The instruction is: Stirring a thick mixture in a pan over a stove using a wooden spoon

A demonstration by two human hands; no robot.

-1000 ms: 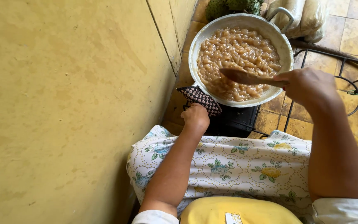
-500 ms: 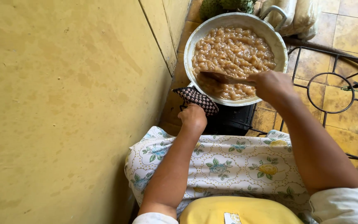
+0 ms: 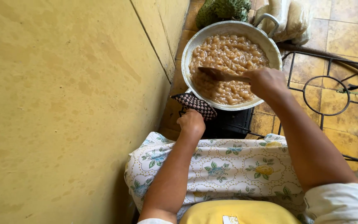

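Looking down from the head view, I see my right hand (image 3: 266, 81) closed around the handle of a wooden spoon (image 3: 218, 74), whose flat blade lies out to the left of that hand, in the brown lumpy food (image 3: 228, 58). That food fills a wide metal pot (image 3: 187, 62), and my right hand sits over the pot's near right rim. My left hand (image 3: 191, 122) is curled shut on a checked cloth (image 3: 195, 104), which is bunched against the pot's near left edge, just ahead of that hand's knuckles; whether there is a pot handle under the cloth I cannot tell. Below the pot and between my two hands is a dark burner stand (image 3: 228, 122). Beyond my right hand lies a black wire rack (image 3: 332, 89) on the yellow tiled floor (image 3: 347, 29). Past the pot, well ahead of both hands, sit a bumpy green fruit (image 3: 222, 10) and a pale bundled sack (image 3: 289, 16). A yellow wall (image 3: 63, 103) runs along the outer side of my left hand. Nearer than both hands, a flowered cloth (image 3: 224, 166) covers my lap.
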